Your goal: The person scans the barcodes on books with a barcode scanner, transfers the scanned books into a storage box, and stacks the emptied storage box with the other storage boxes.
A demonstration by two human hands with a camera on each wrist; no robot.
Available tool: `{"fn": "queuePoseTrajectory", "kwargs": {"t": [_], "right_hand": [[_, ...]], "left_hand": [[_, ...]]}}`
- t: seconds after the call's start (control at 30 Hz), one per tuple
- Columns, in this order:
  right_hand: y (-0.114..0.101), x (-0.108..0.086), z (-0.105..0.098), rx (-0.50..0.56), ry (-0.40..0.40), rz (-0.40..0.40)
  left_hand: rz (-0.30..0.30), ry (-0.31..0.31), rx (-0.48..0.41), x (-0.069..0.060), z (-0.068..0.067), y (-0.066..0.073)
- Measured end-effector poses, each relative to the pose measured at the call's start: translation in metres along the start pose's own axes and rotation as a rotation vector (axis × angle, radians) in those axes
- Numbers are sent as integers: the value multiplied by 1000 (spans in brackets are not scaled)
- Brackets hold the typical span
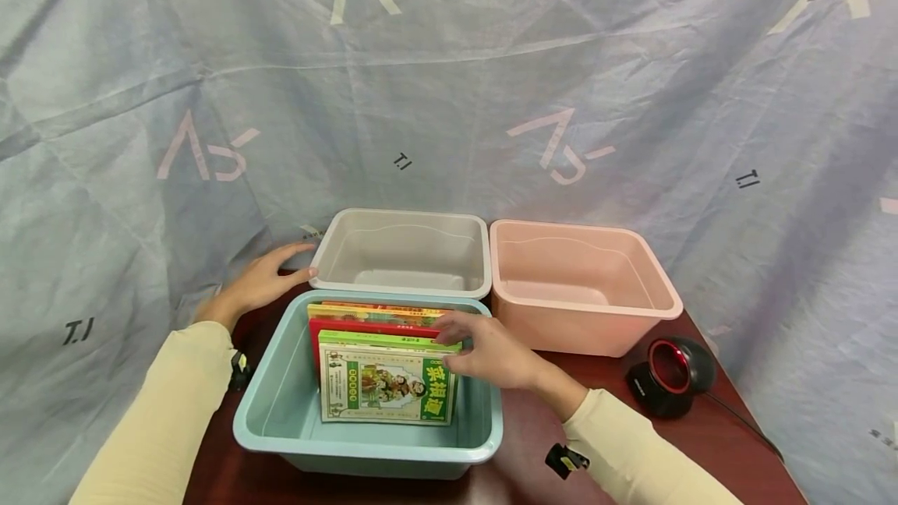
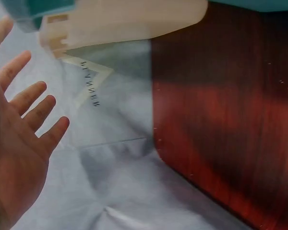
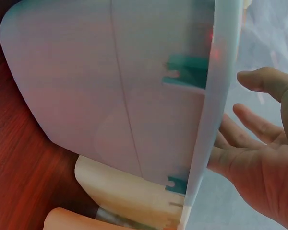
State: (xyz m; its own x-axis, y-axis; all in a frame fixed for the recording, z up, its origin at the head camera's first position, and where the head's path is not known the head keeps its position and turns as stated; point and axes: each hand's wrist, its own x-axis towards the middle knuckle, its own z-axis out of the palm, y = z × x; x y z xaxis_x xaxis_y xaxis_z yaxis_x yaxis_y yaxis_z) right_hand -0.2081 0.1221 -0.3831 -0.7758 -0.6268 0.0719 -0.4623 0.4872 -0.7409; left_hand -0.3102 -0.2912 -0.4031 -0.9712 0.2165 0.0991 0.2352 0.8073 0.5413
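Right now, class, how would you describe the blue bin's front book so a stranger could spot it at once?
On the dark red table, find the blue bin. Inside stand several books; go to the front book, by the right hand. Unlike the others, it shows nearly its whole pale cover, with illustrated figures and large green characters.

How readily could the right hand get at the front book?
Probably yes: the right hand is near the upper corner of the front book, and the blue tub is open on top.
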Motion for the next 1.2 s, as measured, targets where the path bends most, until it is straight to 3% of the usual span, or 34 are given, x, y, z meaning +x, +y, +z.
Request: {"fn": "queuePoseTrajectory", "kwargs": {"t": [0.17, 0.47, 0.97, 1.2], "right_hand": [[0, 3, 5, -52, -1, -12], [2, 3, 6, -15, 16, 4], [0, 8, 18, 46, -21, 0], [-1, 12, 22, -25, -43, 25]], "left_hand": [[-23, 1, -23, 0, 8, -7], [-29, 9, -59, 1, 16, -13], [-38, 3, -71, -2, 17, -12], [-44, 8, -69, -3, 17, -12]]}}
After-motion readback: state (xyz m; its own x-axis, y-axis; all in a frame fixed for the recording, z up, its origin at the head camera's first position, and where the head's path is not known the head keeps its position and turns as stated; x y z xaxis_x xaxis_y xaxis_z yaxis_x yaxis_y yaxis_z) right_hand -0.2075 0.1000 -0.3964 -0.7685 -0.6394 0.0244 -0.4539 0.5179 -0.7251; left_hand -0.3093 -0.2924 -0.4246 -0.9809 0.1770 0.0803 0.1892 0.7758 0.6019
